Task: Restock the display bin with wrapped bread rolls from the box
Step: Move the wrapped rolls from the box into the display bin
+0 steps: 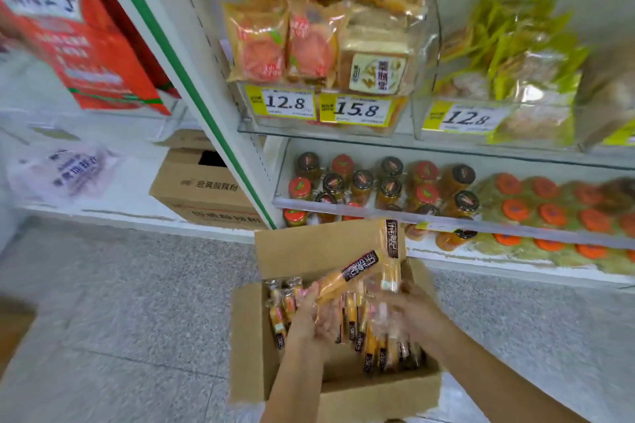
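A white, green-striped shelving upright [192, 55] stands on speckled grey floor [120, 302].

Brown cardboard box [247, 347]; orange rolls [347, 280], dark labels; yellow price tags [280, 102].

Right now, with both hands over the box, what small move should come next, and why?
Probably raise both hands toward the shelf bins above. The left hand holds a wrapped roll and the right hand a second roll, both already lifted above those still in the box. Which bin they belong in, I cannot tell.
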{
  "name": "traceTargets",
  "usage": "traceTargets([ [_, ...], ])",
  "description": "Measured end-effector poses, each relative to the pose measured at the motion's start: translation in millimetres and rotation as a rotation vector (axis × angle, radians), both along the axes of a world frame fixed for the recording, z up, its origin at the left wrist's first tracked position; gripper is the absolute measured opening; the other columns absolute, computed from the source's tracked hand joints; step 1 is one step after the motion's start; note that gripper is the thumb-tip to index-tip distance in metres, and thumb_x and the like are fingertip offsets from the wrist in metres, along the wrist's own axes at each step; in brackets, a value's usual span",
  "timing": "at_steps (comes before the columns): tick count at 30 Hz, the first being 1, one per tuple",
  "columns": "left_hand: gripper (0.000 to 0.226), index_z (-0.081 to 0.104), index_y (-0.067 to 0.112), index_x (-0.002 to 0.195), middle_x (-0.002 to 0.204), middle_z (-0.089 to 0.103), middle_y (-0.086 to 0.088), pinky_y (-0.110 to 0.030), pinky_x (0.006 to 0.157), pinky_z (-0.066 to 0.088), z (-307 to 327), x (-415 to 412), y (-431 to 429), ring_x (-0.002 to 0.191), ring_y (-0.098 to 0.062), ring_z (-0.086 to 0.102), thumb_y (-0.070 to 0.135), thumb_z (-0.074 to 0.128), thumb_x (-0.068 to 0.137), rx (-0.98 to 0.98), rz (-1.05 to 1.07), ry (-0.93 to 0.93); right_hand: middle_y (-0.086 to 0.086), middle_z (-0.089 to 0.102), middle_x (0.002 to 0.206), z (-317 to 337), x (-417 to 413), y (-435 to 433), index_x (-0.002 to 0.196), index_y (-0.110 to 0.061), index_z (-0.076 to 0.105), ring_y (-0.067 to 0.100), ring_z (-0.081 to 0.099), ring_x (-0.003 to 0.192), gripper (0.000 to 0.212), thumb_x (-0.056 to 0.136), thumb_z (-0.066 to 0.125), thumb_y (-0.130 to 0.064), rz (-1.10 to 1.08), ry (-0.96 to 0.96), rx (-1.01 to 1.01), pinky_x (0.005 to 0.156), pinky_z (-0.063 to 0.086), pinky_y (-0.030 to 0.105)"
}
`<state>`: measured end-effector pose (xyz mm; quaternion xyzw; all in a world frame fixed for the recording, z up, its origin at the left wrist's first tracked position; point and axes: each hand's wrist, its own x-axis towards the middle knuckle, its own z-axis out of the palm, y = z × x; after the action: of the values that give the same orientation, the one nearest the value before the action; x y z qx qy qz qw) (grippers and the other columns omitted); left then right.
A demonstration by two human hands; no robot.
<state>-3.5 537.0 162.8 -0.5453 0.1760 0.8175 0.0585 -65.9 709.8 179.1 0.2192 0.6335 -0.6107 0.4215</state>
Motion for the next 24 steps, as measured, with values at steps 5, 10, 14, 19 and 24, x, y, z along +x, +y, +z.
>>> traceTargets([
  [5, 0.063, 0.051, 0.009, 0.132, 0.1, 0.066, -0.017, -0.025, 0.045, 0.056, 94.0, -2.4, 19.1, 0.054, -0.021, 0.069, 0.018, 0.075, 0.075, 0.061, 0.027, 0.078, 0.023, 0.067, 0.109, 106.4, 2.9, -7.9, 0.115, 0.001, 0.057, 0.028, 0.069, 0.087, 0.037, 0.08, 0.066, 0.001, -0.143, 0.145, -0.267, 0.067, 0.058, 0.038],
  [10, 0.053, 0.055, 0.006, 0.127, 0.099, 0.066, -0.018, -0.027, 0.054, 0.058, 177.9, -0.7, 37.6, 0.074, -0.022, 0.064, 0.013, 0.072, 0.077, 0.12, -0.084, 0.161, 0.022, 0.069, 0.097, 188.3, 5.0, -2.3, 0.112, -0.002, 0.057, 0.027, 0.07, 0.073, 0.049, 0.07, 0.079, -0.013, -0.257, 0.274, -0.276, 0.062, 0.057, 0.038],
  [14, 0.054, 0.058, 0.001, 0.122, 0.09, 0.066, -0.018, -0.03, 0.057, 0.059, 221.0, 5.0, 34.6, 0.075, -0.024, 0.063, 0.02, 0.072, 0.073, 0.053, -0.4, 0.259, 0.011, 0.073, 0.089, 244.3, 3.8, 6.0, 0.101, -0.008, 0.062, 0.026, 0.071, 0.077, 0.033, 0.072, 0.078, -0.011, -0.273, 0.371, -0.19, 0.054, 0.055, 0.032],
  [19, 0.048, 0.056, 0.002, 0.116, 0.099, 0.067, -0.013, -0.037, 0.085, 0.054, 269.8, 10.3, 17.9, 0.098, -0.03, 0.064, 0.021, 0.069, 0.074, -0.272, -0.869, 0.437, -0.009, 0.073, 0.079, 301.7, 4.5, 10.8, 0.092, -0.022, 0.063, 0.012, 0.068, 0.084, 0.029, 0.07, 0.082, -0.021, -0.125, 0.533, -0.059, 0.073, 0.049, 0.025],
  [24, 0.043, 0.065, 0.016, 0.101, 0.093, 0.072, 0.001, -0.039, 0.09, 0.053, 330.5, -11.0, 14.8, 0.089, -0.018, 0.069, 0.039, 0.079, 0.066, -0.847, -1.097, 0.599, -0.012, 0.07, 0.07, 360.3, -1.1, 6.6, 0.092, -0.021, 0.061, -0.001, 0.065, 0.064, 0.024, 0.075, 0.078, -0.017, -0.018, 0.706, -0.069, 0.059, 0.047, 0.012],
])
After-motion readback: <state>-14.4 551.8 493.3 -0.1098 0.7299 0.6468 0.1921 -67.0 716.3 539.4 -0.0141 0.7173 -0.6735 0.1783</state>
